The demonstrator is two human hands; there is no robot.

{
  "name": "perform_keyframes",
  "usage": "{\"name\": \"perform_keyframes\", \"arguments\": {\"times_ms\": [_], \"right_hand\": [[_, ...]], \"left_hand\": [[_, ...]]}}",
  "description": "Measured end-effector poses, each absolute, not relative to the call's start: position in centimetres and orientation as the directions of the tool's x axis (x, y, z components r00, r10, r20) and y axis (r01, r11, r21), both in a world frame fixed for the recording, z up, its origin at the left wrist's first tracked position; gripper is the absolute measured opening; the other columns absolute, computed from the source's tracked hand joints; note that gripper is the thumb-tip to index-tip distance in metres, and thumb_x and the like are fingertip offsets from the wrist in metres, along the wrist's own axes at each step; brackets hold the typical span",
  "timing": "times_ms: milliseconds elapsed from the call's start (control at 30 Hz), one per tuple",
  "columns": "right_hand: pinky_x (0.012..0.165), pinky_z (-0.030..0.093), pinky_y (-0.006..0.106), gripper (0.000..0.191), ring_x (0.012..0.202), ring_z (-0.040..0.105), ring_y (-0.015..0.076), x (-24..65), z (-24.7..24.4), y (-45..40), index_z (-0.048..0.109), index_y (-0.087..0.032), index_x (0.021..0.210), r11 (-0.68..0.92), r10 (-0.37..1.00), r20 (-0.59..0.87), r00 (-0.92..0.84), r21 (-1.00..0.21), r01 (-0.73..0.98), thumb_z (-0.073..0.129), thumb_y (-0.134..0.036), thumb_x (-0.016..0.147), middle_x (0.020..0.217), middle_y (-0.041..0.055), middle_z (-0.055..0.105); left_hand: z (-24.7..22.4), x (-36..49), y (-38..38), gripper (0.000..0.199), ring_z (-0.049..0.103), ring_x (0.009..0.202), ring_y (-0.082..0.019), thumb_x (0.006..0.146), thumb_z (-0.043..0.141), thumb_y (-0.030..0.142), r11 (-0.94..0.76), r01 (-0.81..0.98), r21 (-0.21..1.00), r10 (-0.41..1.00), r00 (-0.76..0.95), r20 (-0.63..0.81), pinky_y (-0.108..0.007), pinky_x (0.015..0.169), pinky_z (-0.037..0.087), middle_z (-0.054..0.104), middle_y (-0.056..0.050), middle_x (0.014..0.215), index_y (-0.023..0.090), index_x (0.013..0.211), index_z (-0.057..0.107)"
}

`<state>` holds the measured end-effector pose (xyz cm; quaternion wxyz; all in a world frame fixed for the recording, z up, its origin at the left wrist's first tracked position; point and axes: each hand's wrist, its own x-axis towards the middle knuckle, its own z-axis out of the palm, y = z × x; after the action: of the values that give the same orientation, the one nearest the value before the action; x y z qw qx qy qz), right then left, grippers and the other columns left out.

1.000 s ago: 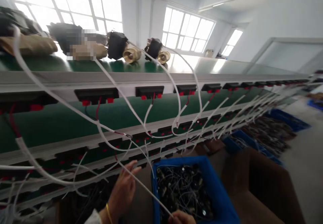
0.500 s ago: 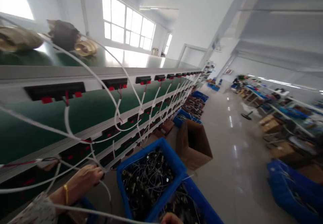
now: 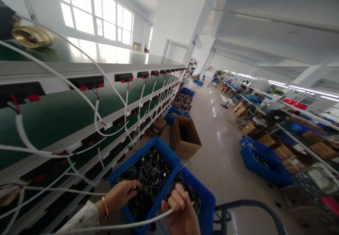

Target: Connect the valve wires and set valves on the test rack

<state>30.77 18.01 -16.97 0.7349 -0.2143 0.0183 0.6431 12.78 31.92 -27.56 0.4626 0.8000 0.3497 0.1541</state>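
factory aisle, hands (image 3: 120, 196) over blue bin (image 3: 169, 157)

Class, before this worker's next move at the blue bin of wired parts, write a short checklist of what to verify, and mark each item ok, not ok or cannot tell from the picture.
1. Right hand grips the white cable: ok, fingers closed round it.
2. Left hand reaches the wired parts: ok, fingertips are in among them.
3. Left hand has hold of one part: cannot tell, blurred.
4. Blue bin has parts left: ok, well filled.
5. Cable free of hanging rack wires: cannot tell, its far end leaves the picture.
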Motion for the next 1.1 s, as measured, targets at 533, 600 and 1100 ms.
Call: {"name": "perform_keyframes", "arguments": {"times_ms": [533,600,1100], "right_hand": [[0.046,0.028,0.018,0.020,0.048,0.035,0.0058,21.4,-18.8,23.4,0.050,-0.017,0.078,-0.237,0.929,-0.358,0.096,-0.774,-0.587,0.064,-0.031,0.072,0.057,-0.0064,0.043],[0.044,0.027,0.019,0.020,0.046,0.035,0.0058,20.9,-18.9,23.7,0.048,-0.017,0.078,-0.235,0.945,-0.313,0.092,-0.848,-0.475,0.060,-0.033,0.076,0.055,-0.0070,0.042],[0.053,0.035,0.020,0.022,0.056,0.044,0.0076,19.7,-20.3,25.1,0.054,-0.015,0.069,-0.190,0.965,-0.234,0.115,-0.934,-0.304,0.067,-0.033,0.073,0.062,-0.0030,0.050]], "left_hand": [[-17.0,7.7,29.1,0.042,0.034,0.051,-0.005,0.070,0.047,0.016,0.345,0.072,0.936,0.752,0.575,-0.322,-0.017,0.046,0.024,0.050,0.001,0.071,0.011,0.112,0.049],[-16.1,7.6,28.9,0.033,0.036,0.054,-0.006,0.073,0.052,0.026,0.320,0.111,0.941,0.782,0.530,-0.328,-0.017,0.047,0.025,0.050,0.001,0.069,0.010,0.102,0.052],[-16.5,6.6,29.0,0.031,0.042,0.059,-0.009,0.082,0.049,0.038,0.140,0.188,0.972,0.908,0.368,-0.202,-0.020,0.055,0.032,0.050,-0.001,0.065,0.009,0.078,0.059]]}}
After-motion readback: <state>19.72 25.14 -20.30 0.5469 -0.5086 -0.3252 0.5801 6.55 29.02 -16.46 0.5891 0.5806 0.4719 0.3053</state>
